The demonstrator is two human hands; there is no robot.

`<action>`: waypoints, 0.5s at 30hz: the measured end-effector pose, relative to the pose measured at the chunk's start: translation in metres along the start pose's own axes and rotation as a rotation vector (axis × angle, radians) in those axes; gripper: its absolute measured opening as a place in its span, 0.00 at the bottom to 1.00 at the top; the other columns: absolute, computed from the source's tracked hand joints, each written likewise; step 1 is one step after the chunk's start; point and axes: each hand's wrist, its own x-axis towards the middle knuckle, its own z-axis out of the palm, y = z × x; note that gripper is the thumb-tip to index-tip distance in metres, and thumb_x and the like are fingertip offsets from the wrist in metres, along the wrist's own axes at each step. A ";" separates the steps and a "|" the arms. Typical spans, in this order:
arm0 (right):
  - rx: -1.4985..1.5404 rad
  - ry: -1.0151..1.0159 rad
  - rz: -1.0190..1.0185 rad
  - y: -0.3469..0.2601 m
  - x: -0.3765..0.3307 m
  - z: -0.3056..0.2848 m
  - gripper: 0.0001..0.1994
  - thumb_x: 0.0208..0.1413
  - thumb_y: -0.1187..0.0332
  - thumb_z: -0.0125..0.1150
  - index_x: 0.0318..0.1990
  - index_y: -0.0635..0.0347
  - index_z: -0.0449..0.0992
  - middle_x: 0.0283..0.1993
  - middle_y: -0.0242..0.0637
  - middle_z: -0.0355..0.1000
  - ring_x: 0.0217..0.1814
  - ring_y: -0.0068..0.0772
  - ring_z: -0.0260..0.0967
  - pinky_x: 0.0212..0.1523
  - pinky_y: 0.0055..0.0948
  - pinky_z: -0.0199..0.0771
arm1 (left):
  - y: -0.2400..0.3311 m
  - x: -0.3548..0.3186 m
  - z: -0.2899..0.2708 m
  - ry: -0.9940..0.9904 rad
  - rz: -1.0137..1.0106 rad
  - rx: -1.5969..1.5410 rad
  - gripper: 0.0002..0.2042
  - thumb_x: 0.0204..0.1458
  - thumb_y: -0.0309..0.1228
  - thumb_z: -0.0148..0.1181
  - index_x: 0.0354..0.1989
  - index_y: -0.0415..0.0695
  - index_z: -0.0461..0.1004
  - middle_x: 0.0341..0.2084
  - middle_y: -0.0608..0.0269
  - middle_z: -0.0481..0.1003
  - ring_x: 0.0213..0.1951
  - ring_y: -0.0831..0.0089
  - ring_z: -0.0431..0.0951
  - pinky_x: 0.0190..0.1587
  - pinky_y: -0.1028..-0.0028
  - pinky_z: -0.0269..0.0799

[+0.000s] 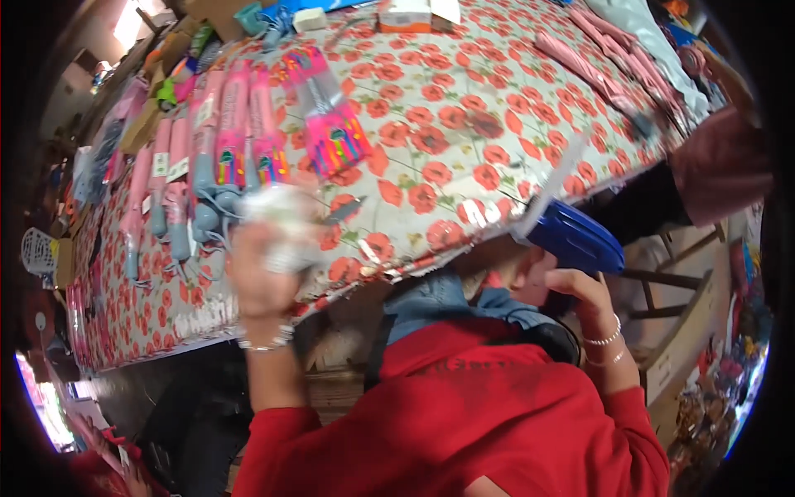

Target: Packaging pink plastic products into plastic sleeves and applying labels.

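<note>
My left hand (263,277), with a beaded bracelet at the wrist, is closed around a white bundle (281,215) over the table's near edge. Motion smears the bundle, so I cannot make out what it is. In my right hand (575,290) is a blue tagging gun (580,238), held just off the table edge. A pale strip of fasteners (559,178) sticks up from it, and its thin needle points left. Folded pink umbrellas (203,141) with grey-blue handles lie left of my left hand. Beside them are pink packs of colourful pens (331,124).
A poppy-print cloth covers the table (431,157). A small dark blade (344,209) lies near the bundle. More pink umbrellas (592,74) lie at the far right, beside another person's dark red sleeve (720,170). A small box (406,15) stands at the back.
</note>
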 end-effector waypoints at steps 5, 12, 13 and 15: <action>0.067 -0.240 0.007 0.008 0.009 0.000 0.14 0.44 0.74 0.55 0.41 0.68 0.71 0.28 0.41 0.72 0.31 0.30 0.70 0.36 0.23 0.69 | 0.018 -0.016 0.128 -0.074 -0.271 -0.736 0.17 0.52 0.22 0.54 0.50 0.27 0.63 0.39 0.47 0.74 0.37 0.65 0.77 0.38 0.76 0.74; 0.148 -0.171 -0.005 0.009 0.000 -0.020 0.15 0.44 0.75 0.53 0.42 0.68 0.70 0.30 0.42 0.72 0.32 0.34 0.69 0.38 0.26 0.71 | 0.011 -0.018 0.178 0.158 0.043 -0.236 0.10 0.47 0.23 0.64 0.35 0.30 0.73 0.27 0.59 0.77 0.25 0.79 0.73 0.26 0.83 0.68; 0.179 -0.172 -0.023 0.011 0.001 -0.025 0.13 0.47 0.74 0.53 0.42 0.68 0.71 0.30 0.40 0.72 0.32 0.31 0.69 0.37 0.24 0.70 | 0.013 -0.018 0.184 0.179 0.055 -0.179 0.10 0.46 0.23 0.65 0.34 0.31 0.73 0.26 0.60 0.77 0.24 0.80 0.73 0.26 0.83 0.68; 0.220 -0.166 -0.044 0.015 0.000 -0.035 0.12 0.49 0.74 0.53 0.42 0.67 0.71 0.30 0.38 0.72 0.32 0.29 0.69 0.37 0.21 0.69 | 0.015 -0.018 0.195 0.189 0.064 -0.114 0.10 0.45 0.23 0.66 0.34 0.31 0.73 0.25 0.61 0.77 0.23 0.80 0.72 0.25 0.83 0.68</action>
